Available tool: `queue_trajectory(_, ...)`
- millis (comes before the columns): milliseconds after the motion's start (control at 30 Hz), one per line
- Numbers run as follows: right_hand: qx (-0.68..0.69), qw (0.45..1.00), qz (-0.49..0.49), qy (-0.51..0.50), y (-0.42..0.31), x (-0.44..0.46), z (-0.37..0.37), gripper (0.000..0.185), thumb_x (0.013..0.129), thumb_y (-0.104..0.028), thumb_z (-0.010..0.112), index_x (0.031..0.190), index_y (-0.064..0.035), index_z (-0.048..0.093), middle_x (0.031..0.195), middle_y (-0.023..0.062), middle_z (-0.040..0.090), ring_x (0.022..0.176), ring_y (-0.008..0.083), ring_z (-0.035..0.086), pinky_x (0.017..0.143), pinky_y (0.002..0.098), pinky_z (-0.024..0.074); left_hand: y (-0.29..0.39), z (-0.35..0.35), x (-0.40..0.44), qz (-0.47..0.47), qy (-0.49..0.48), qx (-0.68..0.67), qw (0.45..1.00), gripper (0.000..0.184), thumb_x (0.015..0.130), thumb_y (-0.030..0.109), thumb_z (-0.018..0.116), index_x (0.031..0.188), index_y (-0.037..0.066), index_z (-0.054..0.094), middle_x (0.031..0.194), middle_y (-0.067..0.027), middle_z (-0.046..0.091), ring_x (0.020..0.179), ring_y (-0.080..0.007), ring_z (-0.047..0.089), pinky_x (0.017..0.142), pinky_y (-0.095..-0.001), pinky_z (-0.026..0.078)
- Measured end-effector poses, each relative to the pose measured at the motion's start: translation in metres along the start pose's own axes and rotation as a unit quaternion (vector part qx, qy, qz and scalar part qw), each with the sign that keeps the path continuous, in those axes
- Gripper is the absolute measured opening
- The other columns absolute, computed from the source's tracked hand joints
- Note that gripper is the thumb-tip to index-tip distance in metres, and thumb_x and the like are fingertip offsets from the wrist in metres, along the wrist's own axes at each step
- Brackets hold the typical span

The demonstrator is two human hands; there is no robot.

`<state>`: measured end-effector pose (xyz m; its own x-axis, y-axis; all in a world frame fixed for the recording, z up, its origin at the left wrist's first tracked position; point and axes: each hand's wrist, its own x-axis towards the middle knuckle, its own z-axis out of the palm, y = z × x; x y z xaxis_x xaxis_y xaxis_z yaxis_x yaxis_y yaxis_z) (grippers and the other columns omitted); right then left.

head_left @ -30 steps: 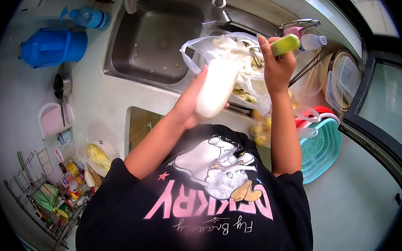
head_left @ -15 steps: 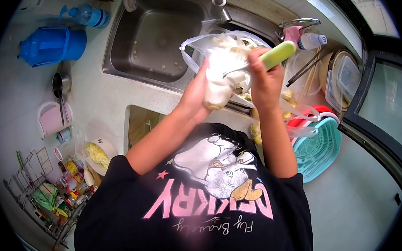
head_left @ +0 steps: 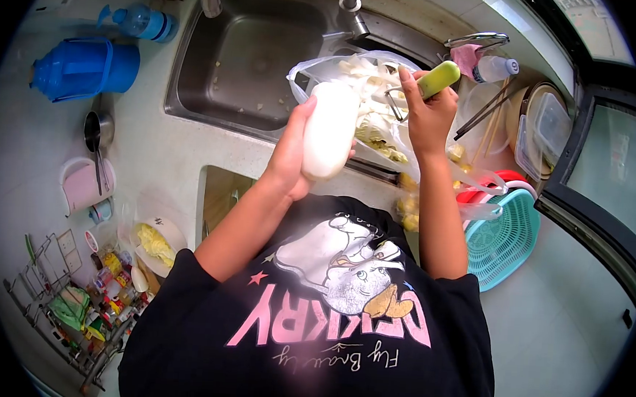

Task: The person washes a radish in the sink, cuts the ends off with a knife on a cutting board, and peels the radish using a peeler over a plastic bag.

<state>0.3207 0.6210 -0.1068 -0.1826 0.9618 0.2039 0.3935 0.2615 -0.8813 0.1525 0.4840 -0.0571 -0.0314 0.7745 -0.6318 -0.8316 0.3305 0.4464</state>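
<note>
A thick, smooth white radish (head_left: 330,131) rests in my left hand (head_left: 290,153), whose fingers wrap round it below the sink's front edge. My right hand (head_left: 431,112) grips a peeler by its light green handle (head_left: 439,79). The peeler's metal head points down and left, apart from the radish. Behind both hands, an open clear plastic bag (head_left: 304,70) holds white peelings (head_left: 372,82) and some yellow-green scraps (head_left: 382,142).
The steel sink (head_left: 257,60) has small scraps in it. At the left are a blue jug (head_left: 85,70), a blue bottle (head_left: 145,23) and a white bowl (head_left: 172,239) of yellow-green food. A turquoise basket (head_left: 506,243) stands at the right, near bagged yellow items (head_left: 409,208).
The peeler first came down onto the radish, then moved off it to the right. The radish has shifted slightly left, and its smooth side faces up again.
</note>
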Motion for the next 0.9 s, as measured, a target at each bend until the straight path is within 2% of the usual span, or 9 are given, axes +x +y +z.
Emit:
queue_trajectory(133, -0.279, 0.946, -0.158, 0.049, -0.012, -0.005, -0.004, 0.016, 0.085, -0.029, 0.076, 0.083, -0.0155, 0.068, 0.080, -0.0056, 0.059, 0.083, 0.0181, 0.051, 0.084, 0.0353, 0.0287, 0.004, 0.007, -0.004, -0.017, -0.014, -0.014, 1.000, 0.059, 0.101, 0.048, 0.040, 0.133, 0.000, 0.050, 0.111, -0.0158, 0.067, 0.086, -0.0258, 0.070, 0.073, -0.0372, 0.061)
queue_trajectory(267, -0.075, 0.993, -0.072, 0.054, -0.005, -0.013, -0.001, 0.018, 0.091, -0.029, 0.072, 0.085, -0.0118, 0.070, 0.079, -0.0034, 0.058, 0.084, 0.0161, 0.052, 0.088, 0.0332, 0.0309, 0.007, 0.003, -0.003, -0.020, -0.049, 0.010, 0.999, 0.061, 0.102, 0.049, 0.037, 0.134, -0.001, 0.049, 0.113, -0.0177, 0.066, 0.087, -0.0260, 0.070, 0.074, -0.0368, 0.061)
queue_trajectory(333, 0.087, 0.994, -0.046, 0.043, -0.014, -0.016, -0.003, 0.018, 0.094, -0.024, 0.069, 0.087, -0.0065, 0.069, 0.082, -0.0006, 0.058, 0.078, 0.0122, 0.050, 0.076, 0.0286, 0.0375, 0.007, 0.000, -0.004, -0.020, -0.058, 0.018, 0.998, 0.062, 0.103, 0.050, 0.034, 0.135, -0.001, 0.048, 0.114, -0.0184, 0.066, 0.088, -0.0259, 0.070, 0.075, -0.0366, 0.060)
queue_trajectory(500, 0.425, 0.893, 0.146, 0.024, 0.003, -0.010, -0.009, 0.024, 0.103, -0.026, 0.055, 0.107, -0.0041, 0.064, 0.095, 0.0004, 0.055, 0.089, 0.0080, 0.049, 0.080, 0.0237, 0.0399, 0.000, -0.005, 0.000, -0.019, -0.088, 0.012, 0.996, 0.062, 0.106, 0.049, 0.028, 0.138, 0.000, 0.047, 0.116, -0.0187, 0.065, 0.093, -0.0263, 0.069, 0.081, -0.0374, 0.059)
queue_trajectory(533, 0.380, 0.913, 0.146, 0.010, 0.008, -0.012, -0.011, 0.028, 0.106, -0.031, 0.048, 0.115, -0.0061, 0.059, 0.100, 0.0011, 0.054, 0.092, 0.0082, 0.047, 0.084, 0.0240, 0.0388, -0.001, -0.005, 0.000, -0.013, -0.081, 0.017, 0.996, 0.062, 0.106, 0.049, 0.028, 0.138, 0.000, 0.046, 0.116, -0.0187, 0.065, 0.094, -0.0265, 0.069, 0.081, -0.0379, 0.059)
queue_trajectory(633, -0.056, 0.988, -0.141, -0.042, 0.020, -0.019, -0.013, 0.029, 0.105, -0.033, 0.048, 0.109, -0.0068, 0.061, 0.099, -0.0005, 0.054, 0.090, 0.0102, 0.046, 0.086, 0.0272, 0.0355, -0.007, -0.001, -0.004, 0.006, -0.064, 0.029, 0.997, 0.061, 0.106, 0.049, 0.029, 0.139, 0.000, 0.046, 0.118, -0.0186, 0.064, 0.097, -0.0269, 0.068, 0.083, -0.0390, 0.059)
queue_trajectory(667, 0.112, 0.991, -0.020, -0.070, 0.023, -0.028, -0.012, 0.030, 0.105, -0.035, 0.049, 0.106, -0.0070, 0.060, 0.098, -0.0011, 0.055, 0.090, 0.0107, 0.046, 0.083, 0.0282, 0.0377, -0.009, 0.000, -0.006, 0.012, -0.063, 0.029, 0.998, 0.061, 0.106, 0.050, 0.029, 0.139, 0.001, 0.046, 0.118, -0.0185, 0.064, 0.097, -0.0270, 0.068, 0.083, -0.0392, 0.059)
queue_trajectory(767, 0.352, 0.933, 0.075, 0.003, -0.028, -0.032, -0.025, 0.030, 0.103, -0.036, 0.054, 0.098, -0.0068, 0.059, 0.091, -0.0011, 0.055, 0.086, 0.0080, 0.047, 0.078, 0.0256, 0.0390, -0.012, 0.008, -0.016, 0.014, -0.061, 0.028, 0.998, 0.061, 0.106, 0.050, 0.030, 0.140, 0.002, 0.045, 0.119, -0.0174, 0.064, 0.097, -0.0270, 0.068, 0.083, -0.0398, 0.059)
queue_trajectory(900, 0.400, 0.896, 0.012, -0.193, -0.086, -0.052, -0.038, 0.019, 0.087, -0.015, 0.076, 0.087, -0.0041, 0.060, 0.083, -0.0016, 0.055, 0.071, 0.0070, 0.048, 0.063, 0.0237, 0.0395, -0.024, 0.019, -0.022, 0.044, -0.084, 0.033, 0.995, 0.059, 0.106, 0.051, 0.030, 0.143, 0.006, 0.041, 0.122, -0.0138, 0.062, 0.100, -0.0250, 0.068, 0.082, -0.0400, 0.059)
